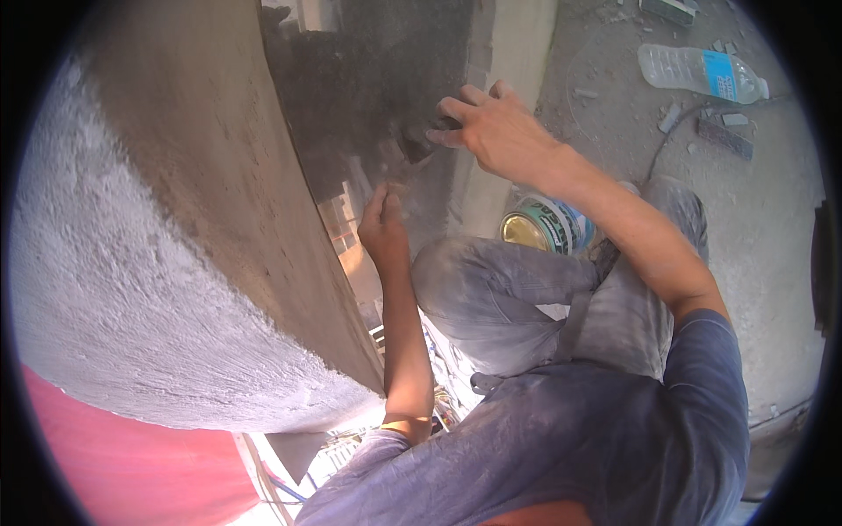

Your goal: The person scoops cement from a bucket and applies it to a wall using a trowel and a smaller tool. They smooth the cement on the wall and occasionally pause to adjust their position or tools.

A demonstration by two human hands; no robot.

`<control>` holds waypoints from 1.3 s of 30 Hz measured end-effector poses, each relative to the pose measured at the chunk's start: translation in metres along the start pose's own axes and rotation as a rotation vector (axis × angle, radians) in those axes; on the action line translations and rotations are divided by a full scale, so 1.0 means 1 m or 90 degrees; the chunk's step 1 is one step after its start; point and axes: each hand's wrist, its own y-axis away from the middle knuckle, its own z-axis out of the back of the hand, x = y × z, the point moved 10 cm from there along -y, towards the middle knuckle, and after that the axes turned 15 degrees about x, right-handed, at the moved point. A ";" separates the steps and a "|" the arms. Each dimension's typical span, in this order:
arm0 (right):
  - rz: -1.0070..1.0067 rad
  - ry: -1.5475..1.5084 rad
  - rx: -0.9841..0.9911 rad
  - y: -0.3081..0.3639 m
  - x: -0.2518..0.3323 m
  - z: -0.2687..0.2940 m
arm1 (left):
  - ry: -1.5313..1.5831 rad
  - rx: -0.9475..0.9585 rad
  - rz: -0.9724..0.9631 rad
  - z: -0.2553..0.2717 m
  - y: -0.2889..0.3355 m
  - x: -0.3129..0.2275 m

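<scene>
A dark, glossy, dusty slab (360, 88) stretches ahead of me between a plastered wall and a pale ledge. Over its right side hovers or rests my right hand (504, 131), fingers bent and apart, with no object visible in it; contact with the slab is unclear. My left hand (384, 230) is by the slab's lower left part, its fingers drawn together with the tips upward. Whatever lies between those fingertips is too small to tell. A dim dark shape on the slab between the hands may be a reflection.
The rough plastered wall (175, 219) rises on my left, with a drop beside it. Right of the pale ledge (509, 70) lie a paint can (548, 226), a plastic bottle (702, 72), a cable and stone scraps (725, 138) on the dusty floor. Red sheeting (132, 456) hangs lower left.
</scene>
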 end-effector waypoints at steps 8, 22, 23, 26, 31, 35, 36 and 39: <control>-0.107 -0.126 -0.150 -0.049 -0.068 0.003 | 0.019 -0.049 0.056 0.016 0.007 0.037; 0.049 -0.016 -0.437 -0.204 -0.037 0.063 | -0.023 -0.002 0.071 -0.001 -0.002 0.044; 0.059 0.016 -0.445 -0.205 -0.035 0.065 | -0.016 -0.004 0.070 -0.001 -0.003 0.047; 0.056 0.089 -0.435 -0.211 -0.035 0.071 | -0.015 0.001 0.062 -0.002 -0.006 0.051; 0.048 0.105 -0.398 -0.217 -0.034 0.068 | 0.018 0.021 0.087 -0.007 -0.004 0.047; 0.017 0.156 -0.372 -0.216 -0.025 0.070 | 0.000 0.016 0.075 -0.004 -0.001 0.043; 0.011 0.158 -0.364 -0.216 -0.024 0.071 | 0.000 0.017 0.067 -0.003 -0.001 0.043; -0.006 0.160 -0.343 -0.214 -0.025 0.074 | 0.013 0.022 0.077 -0.002 -0.001 0.040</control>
